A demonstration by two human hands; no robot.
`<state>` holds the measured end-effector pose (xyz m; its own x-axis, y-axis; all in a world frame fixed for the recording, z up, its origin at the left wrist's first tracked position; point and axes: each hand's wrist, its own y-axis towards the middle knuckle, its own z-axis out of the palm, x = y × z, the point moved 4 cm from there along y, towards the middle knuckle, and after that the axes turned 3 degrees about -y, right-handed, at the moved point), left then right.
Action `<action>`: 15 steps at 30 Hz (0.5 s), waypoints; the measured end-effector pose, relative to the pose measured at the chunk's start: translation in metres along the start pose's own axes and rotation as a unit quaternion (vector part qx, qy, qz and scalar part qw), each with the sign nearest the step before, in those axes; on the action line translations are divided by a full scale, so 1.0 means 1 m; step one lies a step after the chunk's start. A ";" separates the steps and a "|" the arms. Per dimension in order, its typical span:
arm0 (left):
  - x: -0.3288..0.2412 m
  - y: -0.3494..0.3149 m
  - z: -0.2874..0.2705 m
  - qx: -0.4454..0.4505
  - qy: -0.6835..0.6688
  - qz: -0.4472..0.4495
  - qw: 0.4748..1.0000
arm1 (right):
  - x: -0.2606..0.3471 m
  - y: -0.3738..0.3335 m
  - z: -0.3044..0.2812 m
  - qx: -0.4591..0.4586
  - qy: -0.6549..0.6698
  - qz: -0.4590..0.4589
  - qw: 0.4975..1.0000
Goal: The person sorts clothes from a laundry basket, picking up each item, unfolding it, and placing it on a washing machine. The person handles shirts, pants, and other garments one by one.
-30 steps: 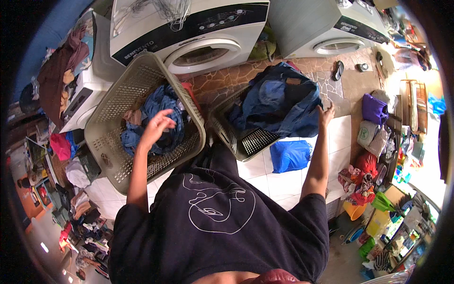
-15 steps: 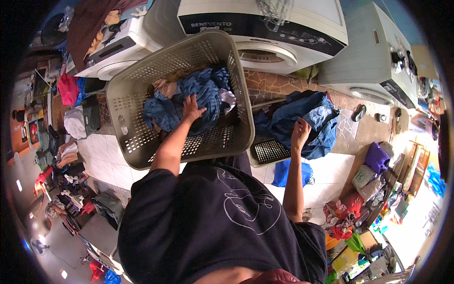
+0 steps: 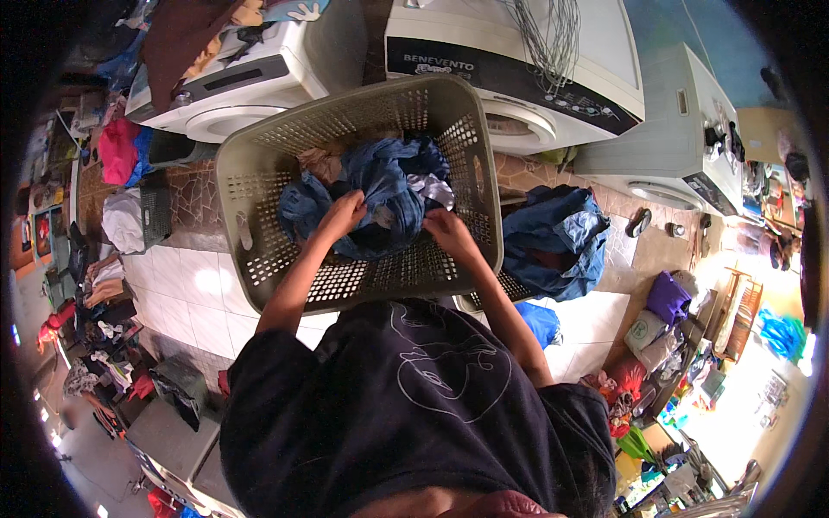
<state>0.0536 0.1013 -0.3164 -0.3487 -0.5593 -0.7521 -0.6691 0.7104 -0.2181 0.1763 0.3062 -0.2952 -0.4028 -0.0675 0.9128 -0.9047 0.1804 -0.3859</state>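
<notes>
A large olive-grey laundry basket (image 3: 259, 289) with perforated walls stands in front of me. Inside lies a heap of clothes, mostly a rumpled blue garment (image 3: 389, 194). A pale silvery cloth (image 3: 430, 186) shows at the heap's right, and a tan cloth (image 3: 321, 164) at its back left. My left hand (image 3: 344, 214) is closed on a fold of the blue garment, at the heap's near side. My right hand (image 3: 449, 235) reaches over the basket's right part, its fingers pinched on the garment's right edge; the fingertips are partly hidden.
Right of the basket, more blue clothes (image 3: 557, 246) hang over a second, lower basket (image 3: 509, 289). Front-loading washing machines (image 3: 518, 86) line the far side. A white cloth bundle (image 3: 123, 221) sits at the left, and a blue bag (image 3: 539, 323) lies on the tiles at the right.
My right hand has moved left from above the second basket's clothes into the large basket. My left hand, spread on the heap before, has closed on the blue garment.
</notes>
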 end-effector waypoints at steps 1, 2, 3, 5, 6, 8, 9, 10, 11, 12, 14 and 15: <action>-0.010 -0.013 -0.015 -0.016 -0.035 0.004 0.999 | -0.010 0.008 0.016 -0.022 -0.010 0.048 0.999; -0.022 -0.025 -0.028 -0.037 -0.070 -0.001 0.997 | -0.008 0.018 0.025 0.027 -0.097 -0.029 0.995; -0.034 -0.036 -0.039 -0.058 -0.111 -0.008 0.992 | -0.006 0.024 0.039 -0.062 -0.187 -0.062 0.978; -0.060 -0.056 -0.060 -0.109 -0.166 -0.019 0.980 | 0.005 0.032 0.059 -0.058 -0.315 -0.136 0.937; -0.074 -0.065 -0.071 -0.130 -0.194 -0.017 0.972 | 0.009 0.040 0.068 -0.003 -0.350 -0.102 0.931; -0.099 -0.080 -0.097 -0.199 -0.218 -0.011 0.955 | 0.033 0.049 0.076 0.063 -0.168 -0.110 0.978; -0.107 -0.083 -0.111 -0.225 -0.247 -0.025 0.942 | 0.041 0.051 0.077 0.092 -0.195 -0.039 0.976; -0.115 -0.089 -0.126 -0.252 -0.295 -0.030 0.921 | 0.061 0.054 0.071 0.168 -0.087 -0.067 0.980; -0.122 -0.093 -0.138 -0.285 -0.338 -0.042 0.896 | 0.075 0.049 0.067 0.195 -0.080 -0.025 0.977; -0.123 -0.093 -0.147 -0.275 -0.504 -0.086 0.814 | 0.100 0.043 0.065 0.185 -0.118 -0.109 0.970; -0.142 -0.101 -0.168 -0.270 -0.631 0.013 0.727 | 0.147 0.023 0.059 0.168 -0.128 -0.166 0.963; -0.149 -0.104 -0.179 -0.278 -0.669 0.042 0.688 | 0.171 0.012 0.053 0.171 -0.086 -0.162 0.968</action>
<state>0.0575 0.0346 -0.0704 0.2658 0.6316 -0.7283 -0.9609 0.2346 -0.1473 0.0888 0.2446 -0.1505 -0.0814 -0.2330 0.9691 -0.9688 -0.2099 -0.1319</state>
